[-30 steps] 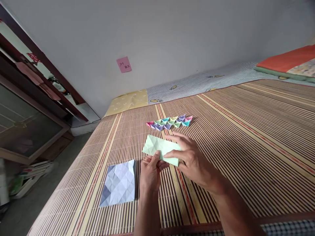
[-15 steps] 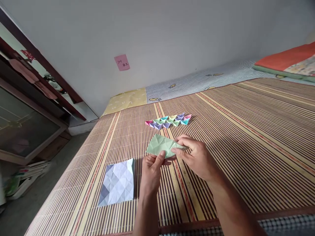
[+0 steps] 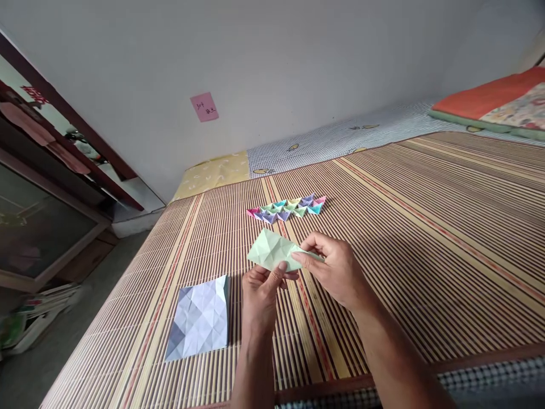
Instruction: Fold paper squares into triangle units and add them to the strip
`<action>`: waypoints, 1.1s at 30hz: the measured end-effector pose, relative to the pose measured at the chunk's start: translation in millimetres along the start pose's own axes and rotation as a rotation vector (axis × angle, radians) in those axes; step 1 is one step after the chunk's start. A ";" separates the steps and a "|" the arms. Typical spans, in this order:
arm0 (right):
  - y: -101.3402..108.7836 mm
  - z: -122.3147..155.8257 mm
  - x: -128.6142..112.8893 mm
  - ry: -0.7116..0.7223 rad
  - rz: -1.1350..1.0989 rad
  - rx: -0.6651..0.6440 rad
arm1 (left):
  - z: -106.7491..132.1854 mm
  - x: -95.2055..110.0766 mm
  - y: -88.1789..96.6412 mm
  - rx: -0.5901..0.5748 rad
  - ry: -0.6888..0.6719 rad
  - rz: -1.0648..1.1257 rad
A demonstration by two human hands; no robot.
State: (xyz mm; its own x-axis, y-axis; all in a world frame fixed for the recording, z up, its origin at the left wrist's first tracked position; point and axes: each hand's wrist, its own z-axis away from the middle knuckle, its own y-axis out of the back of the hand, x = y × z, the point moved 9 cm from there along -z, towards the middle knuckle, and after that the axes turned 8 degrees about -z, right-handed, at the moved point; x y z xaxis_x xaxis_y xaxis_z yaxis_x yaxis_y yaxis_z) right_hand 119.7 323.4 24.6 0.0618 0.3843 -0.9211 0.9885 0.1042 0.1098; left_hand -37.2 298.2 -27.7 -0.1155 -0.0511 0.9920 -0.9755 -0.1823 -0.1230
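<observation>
A creased sheet of pale green origami paper point(image 3: 270, 250) is held above the mat, partly folded along its right side. My left hand point(image 3: 264, 284) pinches its lower edge, thumb on top and fingers beneath. With thumb and fingers, my right hand point(image 3: 330, 260) grips the narrowing right end, covering part of it. Just beyond the paper stand two rows of small folded paper boats point(image 3: 285, 209) in pink, purple, green, yellow and blue. Left of my left hand lies a stack of creased, pale purple paper point(image 3: 199, 318), with a lighter folded corner at its upper right.
A striped bamboo mat point(image 3: 383, 216) covers the bed under everything. Behind it rises a grey-white wall with a pink note point(image 3: 204, 107). Folded orange bedding point(image 3: 489, 96) lies at the far right. Down on the left are a glass-fronted cabinet point(image 3: 42, 227) and the floor.
The green paper is tilted a little differently and catches more light. My right fingers have shifted slightly along its folded end. The whole view has moved slightly.
</observation>
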 end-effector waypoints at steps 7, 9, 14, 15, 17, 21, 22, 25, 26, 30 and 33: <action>3.6 -1.0 3.7 -0.004 -0.128 0.040 | -1.0 -1.3 1.8 0.013 -0.001 0.009; 4.6 -1.3 5.6 -0.024 -0.135 0.032 | -1.2 -1.0 2.7 0.027 -0.003 0.014; -4.4 0.1 13.6 -0.101 -0.118 -0.141 | -1.2 -0.1 8.1 0.086 -0.017 0.033; -5.4 0.6 15.3 -0.110 -0.116 -0.172 | -1.1 0.1 9.5 0.096 -0.021 0.036; -2.5 0.4 18.6 -0.115 -0.116 -0.189 | -1.0 0.6 11.9 0.108 -0.026 0.035; 15.2 -2.3 20.9 -0.094 -0.058 -0.111 | -0.6 2.1 11.5 0.084 -0.018 0.009; 18.3 -2.6 20.0 -0.089 -0.032 -0.093 | -0.4 2.1 9.4 0.063 -0.011 0.002; 15.0 -1.3 17.3 -0.114 -0.017 -0.119 | 0.6 0.4 0.1 -0.016 0.019 -0.007; 10.8 -0.3 16.6 -0.130 -0.035 -0.145 | 1.0 -0.4 -2.6 -0.036 0.028 -0.003; 2.5 2.0 14.9 -0.135 -0.116 -0.167 | 1.9 -1.5 -4.4 -0.043 0.037 0.045; 1.9 2.8 19.0 -0.147 -0.195 -0.171 | 1.6 -2.9 -1.9 -0.031 0.051 0.120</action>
State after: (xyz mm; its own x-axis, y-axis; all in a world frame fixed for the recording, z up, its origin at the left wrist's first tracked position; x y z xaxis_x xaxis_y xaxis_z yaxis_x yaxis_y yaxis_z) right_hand 123.1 328.4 6.3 -0.0952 0.2061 -0.9739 0.9469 0.3206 -0.0247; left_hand -34.7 297.1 -30.4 -0.2404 -0.0204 0.9705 -0.9593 -0.1477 -0.2408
